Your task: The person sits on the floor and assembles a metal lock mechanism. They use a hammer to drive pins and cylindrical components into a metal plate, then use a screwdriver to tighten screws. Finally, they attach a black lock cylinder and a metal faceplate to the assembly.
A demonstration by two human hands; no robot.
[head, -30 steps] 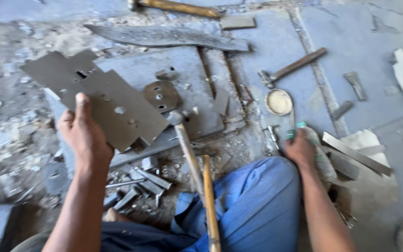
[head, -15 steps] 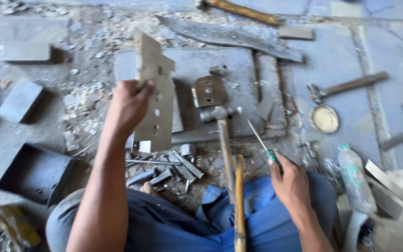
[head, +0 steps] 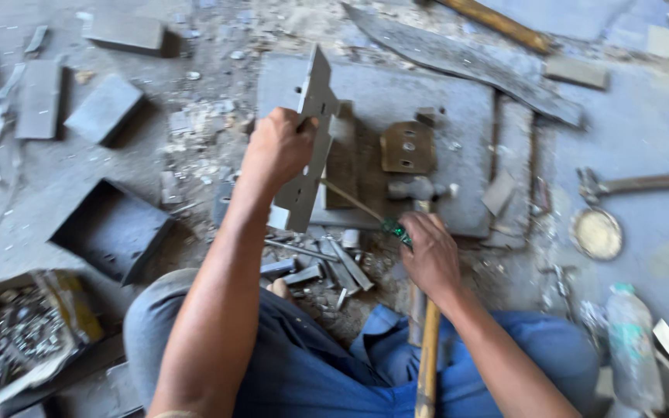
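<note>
My left hand (head: 279,147) grips a flat grey metal plate (head: 310,139) with holes and notches, held nearly on edge above a grey slab (head: 458,101). My right hand (head: 430,255) holds a green-handled screwdriver (head: 365,213) whose thin shaft points up-left and meets the plate's lower part. A hammer (head: 421,310) lies between my knees, its head near a small brown bracket (head: 408,147) on the slab.
Loose metal strips (head: 319,267) lie in front of my knees. A dark open metal box (head: 110,228) and a box of small parts (head: 21,333) sit left. A second hammer (head: 636,184), a round tin lid (head: 598,234) and a plastic bottle (head: 629,348) are right.
My left hand has turned the plate from flat to on edge. My right hand picked up the screwdriver from the right and brought its tip to the plate.
</note>
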